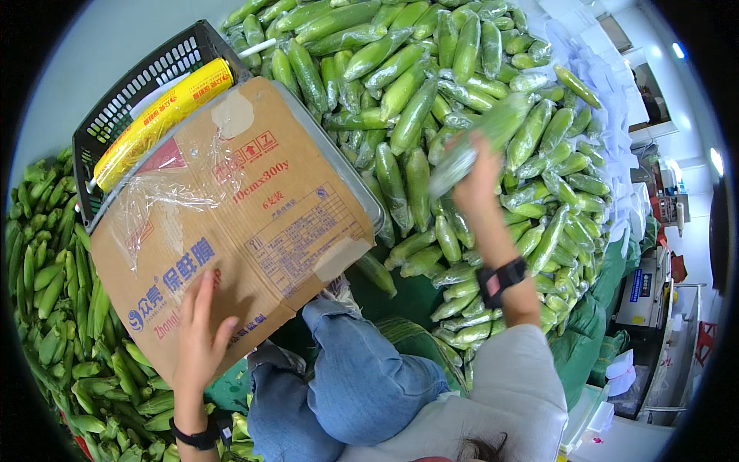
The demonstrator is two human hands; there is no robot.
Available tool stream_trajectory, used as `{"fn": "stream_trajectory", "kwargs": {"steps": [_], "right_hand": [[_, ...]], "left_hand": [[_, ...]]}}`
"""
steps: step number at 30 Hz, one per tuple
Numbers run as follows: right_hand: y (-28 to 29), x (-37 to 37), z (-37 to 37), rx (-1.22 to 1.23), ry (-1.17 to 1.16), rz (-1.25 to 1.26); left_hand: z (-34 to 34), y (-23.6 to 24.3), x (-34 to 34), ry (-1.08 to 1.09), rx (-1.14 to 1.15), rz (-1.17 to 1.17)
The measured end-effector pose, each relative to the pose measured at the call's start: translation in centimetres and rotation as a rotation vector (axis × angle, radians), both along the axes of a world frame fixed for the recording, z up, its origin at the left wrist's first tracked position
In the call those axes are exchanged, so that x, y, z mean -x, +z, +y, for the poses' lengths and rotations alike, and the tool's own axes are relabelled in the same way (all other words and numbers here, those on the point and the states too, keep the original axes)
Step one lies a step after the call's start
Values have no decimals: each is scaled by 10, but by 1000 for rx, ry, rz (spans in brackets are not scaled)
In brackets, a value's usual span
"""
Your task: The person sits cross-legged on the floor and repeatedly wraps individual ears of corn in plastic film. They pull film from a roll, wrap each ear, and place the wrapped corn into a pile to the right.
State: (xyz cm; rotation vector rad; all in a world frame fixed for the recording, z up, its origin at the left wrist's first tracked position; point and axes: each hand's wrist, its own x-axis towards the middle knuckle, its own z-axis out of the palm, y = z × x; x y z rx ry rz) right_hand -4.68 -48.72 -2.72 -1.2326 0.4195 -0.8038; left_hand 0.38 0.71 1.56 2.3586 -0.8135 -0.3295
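My right hand (477, 177) is closed around an ear of corn in its green husk (504, 119), blurred by motion, over a big heap of corn wrapped in clear film (419, 115). At the lower left, my left hand (202, 327) is open with its fingers apart, over the lower part of a flat cardboard sheet (308, 185); whether it touches the sheet I cannot tell. A crumpled scrap of clear film (165, 196) lies on the cardboard. The sheet rests on a grey metal-edged tray (377, 208).
A black plastic crate (138, 96) behind the cardboard holds a yellow roll (163, 123). Unwrapped corn (54, 285) is piled along the left. Green sacking (577, 339) lies at the right, with a metal rack (670, 346) beyond it. My knees (369, 362) are close to the cardboard's near edge.
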Motion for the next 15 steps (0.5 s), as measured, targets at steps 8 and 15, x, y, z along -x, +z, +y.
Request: {"fn": "stream_trajectory", "kwargs": {"steps": [8,15], "right_hand": [[93,-26,-127,1143,-663,660],[-21,-71,166,1387,820,392]], "left_hand": [[57,-48,35,302,-137,-104],[87,-59,-40,579,-73,-324]]}}
